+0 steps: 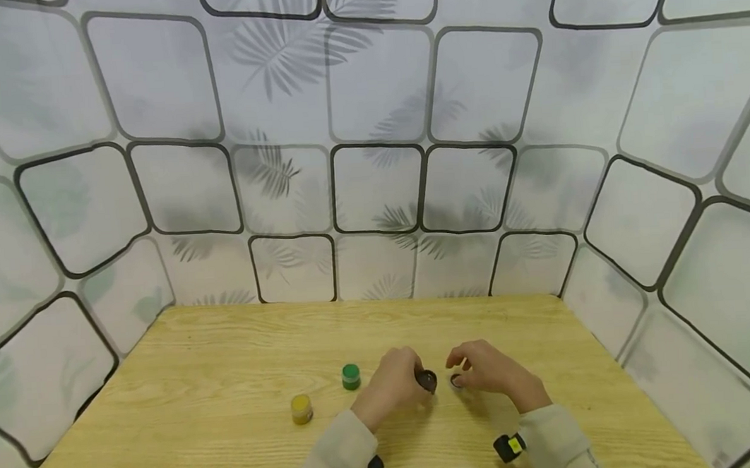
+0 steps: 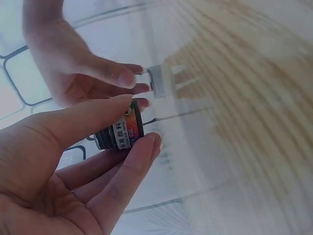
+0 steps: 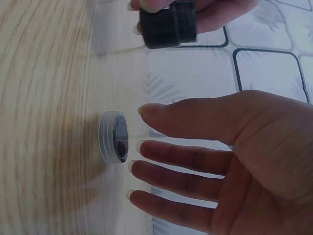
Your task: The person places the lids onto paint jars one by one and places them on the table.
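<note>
My left hand (image 1: pixel 392 385) pinches a small black paint jar (image 2: pixel 128 128) with a printed label between thumb and fingers, tilted above the table. In the head view the jar's dark round mouth shows uncovered. A clear, ribbed screw lid (image 3: pixel 111 137) with a dark inside lies on the table to the right of the jar. Just over that lid, my right hand (image 1: pixel 487 369) hovers with its fingers extended and apart. In the right wrist view its thumb (image 3: pixel 181 115) and fingertips stop a little short of the lid, and nothing is between them.
Left of the hands, a green paint jar (image 1: pixel 351 376) and a yellow paint jar (image 1: pixel 301 409) stand on the wooden table (image 1: pixel 229 362). A patterned curtain (image 1: pixel 379 191) with squares and leaves hangs behind and along both sides of the table.
</note>
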A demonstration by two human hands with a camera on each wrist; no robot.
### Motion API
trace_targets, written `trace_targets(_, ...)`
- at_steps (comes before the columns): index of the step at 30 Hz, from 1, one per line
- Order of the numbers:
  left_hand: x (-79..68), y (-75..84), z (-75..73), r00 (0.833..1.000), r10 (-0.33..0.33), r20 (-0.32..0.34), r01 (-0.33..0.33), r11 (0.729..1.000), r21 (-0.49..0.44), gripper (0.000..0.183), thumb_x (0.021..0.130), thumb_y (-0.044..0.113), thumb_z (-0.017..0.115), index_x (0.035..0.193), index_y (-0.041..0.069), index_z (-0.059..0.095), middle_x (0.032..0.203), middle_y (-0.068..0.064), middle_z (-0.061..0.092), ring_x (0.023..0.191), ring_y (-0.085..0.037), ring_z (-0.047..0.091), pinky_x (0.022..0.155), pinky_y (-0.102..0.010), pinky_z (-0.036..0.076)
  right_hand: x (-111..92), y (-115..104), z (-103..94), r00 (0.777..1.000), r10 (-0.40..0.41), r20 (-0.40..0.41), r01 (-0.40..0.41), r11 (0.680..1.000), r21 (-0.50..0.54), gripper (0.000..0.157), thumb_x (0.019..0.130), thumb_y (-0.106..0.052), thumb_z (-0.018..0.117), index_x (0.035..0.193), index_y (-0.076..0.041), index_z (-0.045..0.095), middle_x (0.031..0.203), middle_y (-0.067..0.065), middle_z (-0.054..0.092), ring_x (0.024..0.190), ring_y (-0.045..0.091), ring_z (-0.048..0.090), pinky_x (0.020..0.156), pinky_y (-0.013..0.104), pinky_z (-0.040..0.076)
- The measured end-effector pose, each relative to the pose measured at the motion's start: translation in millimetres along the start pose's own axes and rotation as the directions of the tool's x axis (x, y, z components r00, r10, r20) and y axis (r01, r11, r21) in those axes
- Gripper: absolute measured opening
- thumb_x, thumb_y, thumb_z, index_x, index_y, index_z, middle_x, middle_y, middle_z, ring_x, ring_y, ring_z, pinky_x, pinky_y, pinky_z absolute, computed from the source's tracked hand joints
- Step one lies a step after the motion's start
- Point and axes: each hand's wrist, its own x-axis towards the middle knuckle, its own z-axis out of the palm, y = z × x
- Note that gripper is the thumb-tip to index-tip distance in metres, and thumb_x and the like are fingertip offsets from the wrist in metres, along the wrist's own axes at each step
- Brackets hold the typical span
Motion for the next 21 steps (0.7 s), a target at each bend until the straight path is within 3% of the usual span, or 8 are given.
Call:
trace_targets(9,-5.0,1.1,-9.3,0.999,0.042,-0.015,-0.043,0.998,-0.047,0.019,0.071,0.011,0.093,0.074,0.006,0.075,0.069,0.0,0.068,0.06,-0.008,0.056,0.056,-0.023,0.049,-0.5,1.1,3.4,0.999,0.038,0.028,-0.038,0.999,-0.002,0.024,0.087,-0.006,0.079,0.11,-0.002,0.074,0.11,0.013,0.075,0.093,0.033,0.072,0.08,0.043,0.061)
trace_targets(21,-15.5,-1.0,-26.4,0.998,0.056,-0.033,-0.058,0.996,-0.063,0.017,0.075,0.013,0.091,0.082,0.006,0.076,0.08,-0.004,0.072,0.066,-0.01,0.06,0.058,-0.026,0.052,-0.4,-1.9,10.7,1.0,0.004,0.004,-0.004,0.997,-0.077,0.028,0.084,-0.004,0.08,0.111,-0.007,0.074,0.102,0.009,0.068,0.085,0.022,0.063,0.073,0.031,0.053)
